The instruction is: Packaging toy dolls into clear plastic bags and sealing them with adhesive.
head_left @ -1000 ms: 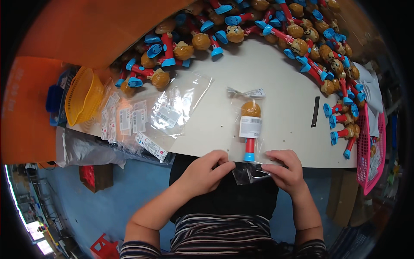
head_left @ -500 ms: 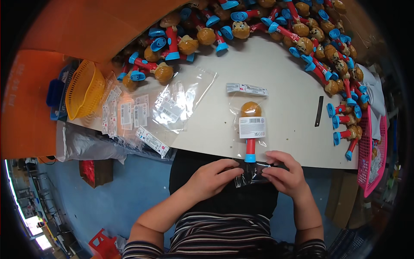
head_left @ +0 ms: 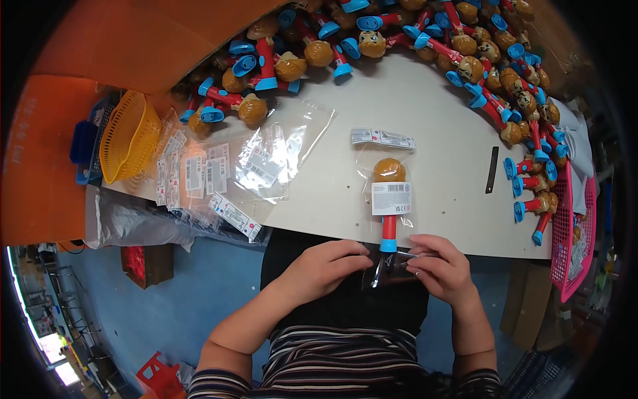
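Note:
A figure-topped toy (head_left: pixel 389 226) with a round brown head, red stem and blue base lies inside a clear plastic bag (head_left: pixel 403 229) at the table's near edge. A white label (head_left: pixel 391 198) covers its middle, and the bag's printed header (head_left: pixel 383 137) points away from me. The bag's lower end hangs past the edge, over my lap. My right hand (head_left: pixel 442 266) pinches that end at its right side. My left hand (head_left: pixel 330 266) is at its left side, thumb and fingers closed together at the film's edge.
Several similar toys (head_left: pixel 319 54) are heaped along the table's far and right sides. Labelled clear bags (head_left: pixel 219 169) lie at left beside a yellow basket (head_left: pixel 131 137). A black strip (head_left: pixel 492 170) and a pink basket (head_left: pixel 563 233) are at right. An orange panel (head_left: pixel 53 159) borders the left.
The bag with the toy has shifted very slightly right and toward me. My fingers have moved a little along its lower end, and the film there has changed shape.

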